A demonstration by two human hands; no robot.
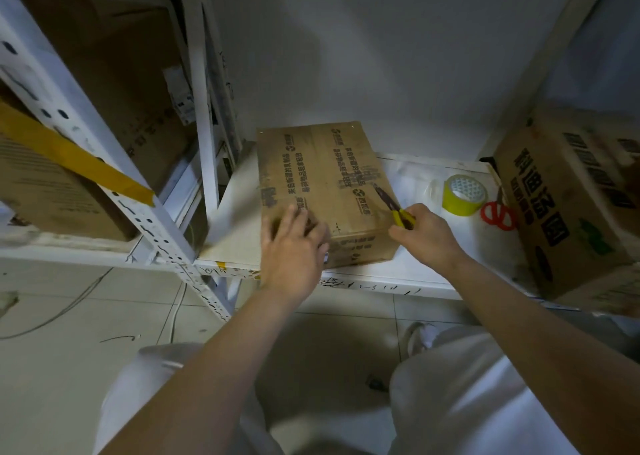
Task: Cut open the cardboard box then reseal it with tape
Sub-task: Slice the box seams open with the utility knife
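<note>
Left hand (pixel 294 243) pressed flat on the box (pixel 325 191); right hand (pixel 424 233) gripped the cutter (pixel 393 207), whose blade might slip toward those fingers.

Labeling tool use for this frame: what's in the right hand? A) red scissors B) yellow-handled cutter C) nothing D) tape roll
B: the right hand grips a yellow-handled cutter with its blade on the cardboard box; the red scissors and tape roll lie on the shelf.
</note>
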